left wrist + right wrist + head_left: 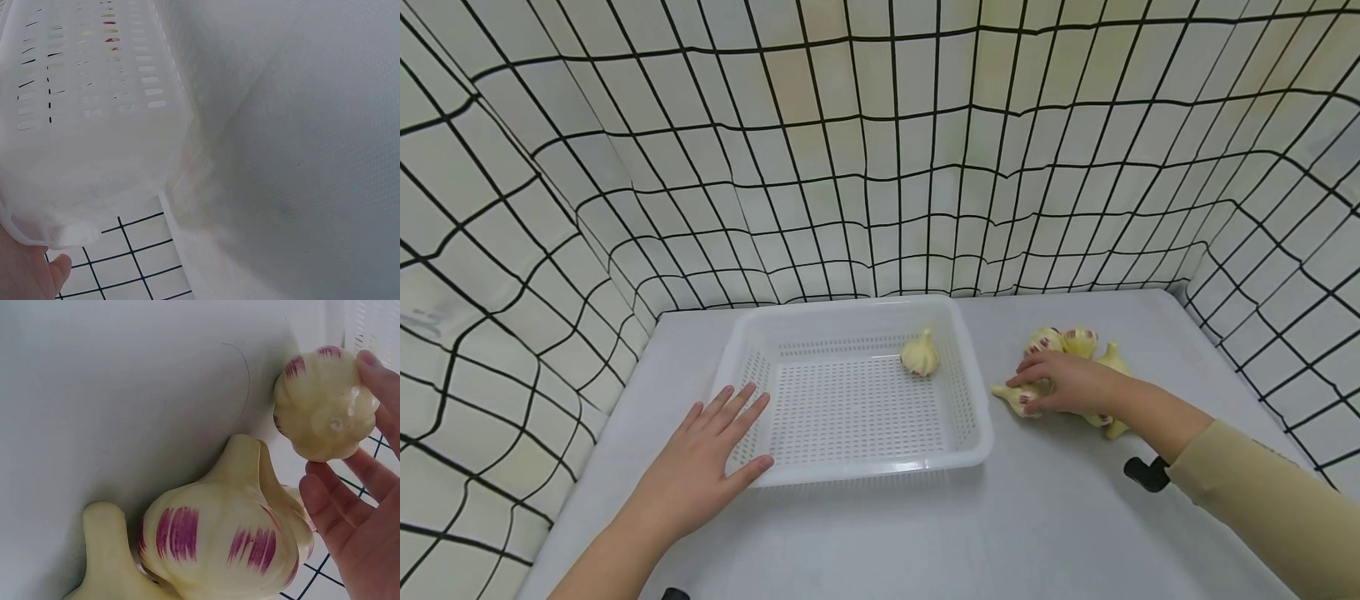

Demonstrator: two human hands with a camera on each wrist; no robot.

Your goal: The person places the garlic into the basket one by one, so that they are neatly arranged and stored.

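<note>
Right hand (1078,382) pinches a garlic bulb (1019,401) at the desk (925,537), between the white basket (880,472) and a cluster of other bulbs (1080,340). Left hand (694,468) lies spread at the basket's left side; one more bulb (920,356) sits inside, toward the right rear.

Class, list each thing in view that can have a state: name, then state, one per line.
Basket: upright, uncovered
Garlic in basket: loose, not held
Left hand: spread open, at the basket's near left corner
Right hand: curled, gripping
Gripped garlic: held, outside the basket
Other garlic: bunched together on the table
</note>
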